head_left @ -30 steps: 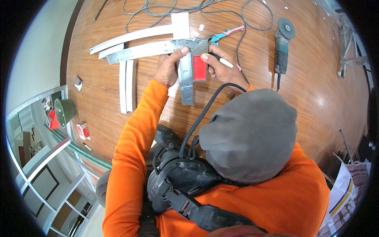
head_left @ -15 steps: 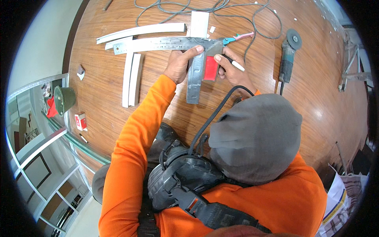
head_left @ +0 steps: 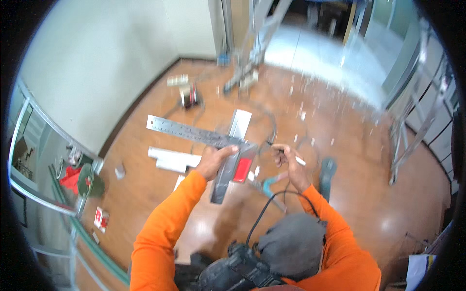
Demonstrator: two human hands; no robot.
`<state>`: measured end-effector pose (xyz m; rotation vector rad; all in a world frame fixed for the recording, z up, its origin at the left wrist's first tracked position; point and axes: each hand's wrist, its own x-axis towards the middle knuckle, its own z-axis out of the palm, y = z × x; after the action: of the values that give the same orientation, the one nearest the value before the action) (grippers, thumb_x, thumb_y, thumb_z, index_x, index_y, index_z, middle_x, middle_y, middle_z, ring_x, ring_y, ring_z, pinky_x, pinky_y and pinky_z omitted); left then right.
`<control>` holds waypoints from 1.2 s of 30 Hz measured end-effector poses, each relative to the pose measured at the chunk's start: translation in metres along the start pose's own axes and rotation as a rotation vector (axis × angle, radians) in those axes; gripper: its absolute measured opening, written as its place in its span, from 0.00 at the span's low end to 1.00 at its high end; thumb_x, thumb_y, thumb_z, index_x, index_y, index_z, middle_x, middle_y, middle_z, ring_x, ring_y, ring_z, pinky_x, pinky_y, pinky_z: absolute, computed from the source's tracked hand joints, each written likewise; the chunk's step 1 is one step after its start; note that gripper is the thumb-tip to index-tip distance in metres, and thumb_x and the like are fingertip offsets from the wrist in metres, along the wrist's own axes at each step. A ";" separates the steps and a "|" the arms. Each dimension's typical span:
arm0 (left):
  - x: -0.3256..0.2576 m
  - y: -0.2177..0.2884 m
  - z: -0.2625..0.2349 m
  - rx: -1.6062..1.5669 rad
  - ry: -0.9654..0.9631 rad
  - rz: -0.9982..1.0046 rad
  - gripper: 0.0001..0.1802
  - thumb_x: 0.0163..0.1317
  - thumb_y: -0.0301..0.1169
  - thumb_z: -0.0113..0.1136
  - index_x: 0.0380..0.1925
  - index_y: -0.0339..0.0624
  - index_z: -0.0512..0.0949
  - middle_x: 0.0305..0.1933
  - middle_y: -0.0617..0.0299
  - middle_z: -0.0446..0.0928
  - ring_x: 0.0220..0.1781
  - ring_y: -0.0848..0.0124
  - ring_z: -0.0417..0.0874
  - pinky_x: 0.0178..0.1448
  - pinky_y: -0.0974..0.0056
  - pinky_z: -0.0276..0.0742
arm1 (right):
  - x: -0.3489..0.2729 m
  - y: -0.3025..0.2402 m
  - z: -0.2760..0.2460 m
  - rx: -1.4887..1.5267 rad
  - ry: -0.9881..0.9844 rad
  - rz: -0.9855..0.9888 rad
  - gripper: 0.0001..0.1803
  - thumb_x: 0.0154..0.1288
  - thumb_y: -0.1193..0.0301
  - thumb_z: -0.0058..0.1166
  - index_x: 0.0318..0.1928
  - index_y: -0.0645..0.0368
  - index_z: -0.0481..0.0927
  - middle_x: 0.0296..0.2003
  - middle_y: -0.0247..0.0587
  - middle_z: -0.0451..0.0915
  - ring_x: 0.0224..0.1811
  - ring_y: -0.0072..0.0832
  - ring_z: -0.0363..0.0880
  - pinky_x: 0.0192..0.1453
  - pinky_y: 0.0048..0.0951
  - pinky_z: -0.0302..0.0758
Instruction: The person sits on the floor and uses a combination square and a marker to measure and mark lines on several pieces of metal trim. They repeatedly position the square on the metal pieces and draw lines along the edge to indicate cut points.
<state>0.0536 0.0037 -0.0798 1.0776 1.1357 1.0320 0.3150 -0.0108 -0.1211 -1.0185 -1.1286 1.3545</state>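
Observation:
My left hand [head_left: 213,162] is closed round a try square [head_left: 178,129] and a silver metal profile [head_left: 221,186], its thumb pressing on top where the two cross. The square's ruler blade points to the far left. Its red-faced handle [head_left: 242,169] lies along the profile's right side. To the right, clear of both, my right hand [head_left: 289,162] pinches a white marker pen [head_left: 300,160] with its dark tip toward the profile. Between my hands and the floor, blurred, lies a teal and pink hand tool [head_left: 268,186].
An angle grinder [head_left: 327,175] rests on the right. White profile pieces [head_left: 174,158] lie beyond my left hand. Stepladder legs [head_left: 241,72] stand at the back, a metal frame [head_left: 400,145] at the right. A green bucket [head_left: 91,183] and red-white box [head_left: 101,219] sit left.
The view has tilted up toward the far wall and doorway. My right hand has left the square and moved right with the marker. The square and profile are now raised off the floor and turned clockwise.

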 end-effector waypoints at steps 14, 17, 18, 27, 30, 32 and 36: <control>-0.057 0.179 -0.032 -0.215 -0.127 0.566 0.20 0.55 0.26 0.69 0.47 0.27 0.80 0.46 0.52 0.83 0.45 0.66 0.84 0.52 0.63 0.79 | 0.018 -0.218 0.152 -0.108 -0.244 -0.702 0.09 0.71 0.77 0.54 0.49 0.65 0.78 0.38 0.38 0.82 0.43 0.23 0.80 0.52 0.27 0.77; -0.058 0.180 -0.039 -0.171 -0.036 0.598 0.19 0.55 0.27 0.69 0.46 0.29 0.81 0.45 0.54 0.84 0.46 0.66 0.83 0.52 0.63 0.78 | 0.012 -0.220 0.174 -0.046 -0.209 -0.739 0.09 0.71 0.75 0.54 0.48 0.65 0.77 0.39 0.42 0.83 0.44 0.27 0.81 0.54 0.29 0.77; -0.067 0.184 -0.039 -0.186 -0.048 0.625 0.18 0.55 0.27 0.69 0.45 0.30 0.82 0.44 0.55 0.84 0.45 0.67 0.83 0.52 0.63 0.77 | 0.006 -0.219 0.179 -0.061 -0.203 -0.760 0.09 0.70 0.75 0.54 0.48 0.65 0.77 0.39 0.42 0.83 0.44 0.27 0.81 0.54 0.29 0.76; -0.095 0.197 -0.054 -0.125 -0.020 0.710 0.16 0.54 0.27 0.71 0.42 0.30 0.82 0.41 0.53 0.84 0.42 0.67 0.82 0.48 0.63 0.77 | -0.020 -0.215 0.200 0.031 -0.158 -0.818 0.10 0.67 0.75 0.57 0.47 0.65 0.76 0.39 0.46 0.83 0.43 0.32 0.82 0.59 0.36 0.77; -0.091 0.195 -0.057 -0.148 -0.048 0.748 0.16 0.54 0.27 0.71 0.42 0.29 0.82 0.41 0.54 0.84 0.42 0.66 0.83 0.48 0.63 0.77 | -0.004 -0.215 0.184 -0.163 -0.079 -0.966 0.11 0.67 0.73 0.58 0.47 0.66 0.76 0.38 0.45 0.82 0.43 0.31 0.81 0.56 0.35 0.77; -0.085 0.194 -0.066 -0.189 -0.108 0.753 0.20 0.53 0.32 0.71 0.43 0.30 0.83 0.43 0.53 0.85 0.45 0.65 0.83 0.53 0.62 0.75 | 0.009 -0.215 0.175 -0.272 -0.041 -1.081 0.12 0.65 0.72 0.59 0.45 0.65 0.77 0.37 0.43 0.81 0.42 0.30 0.81 0.54 0.33 0.76; -0.083 0.197 -0.091 -0.019 -0.070 0.613 0.18 0.55 0.33 0.71 0.41 0.29 0.84 0.39 0.54 0.85 0.40 0.69 0.83 0.46 0.64 0.79 | -0.017 -0.238 0.195 -0.344 -0.066 -1.059 0.09 0.67 0.76 0.56 0.45 0.66 0.79 0.38 0.41 0.82 0.43 0.27 0.81 0.53 0.30 0.76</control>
<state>-0.0612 -0.0324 0.1187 1.4791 0.7434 1.4571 0.1718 -0.0438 0.1496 -0.4371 -1.6460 0.3480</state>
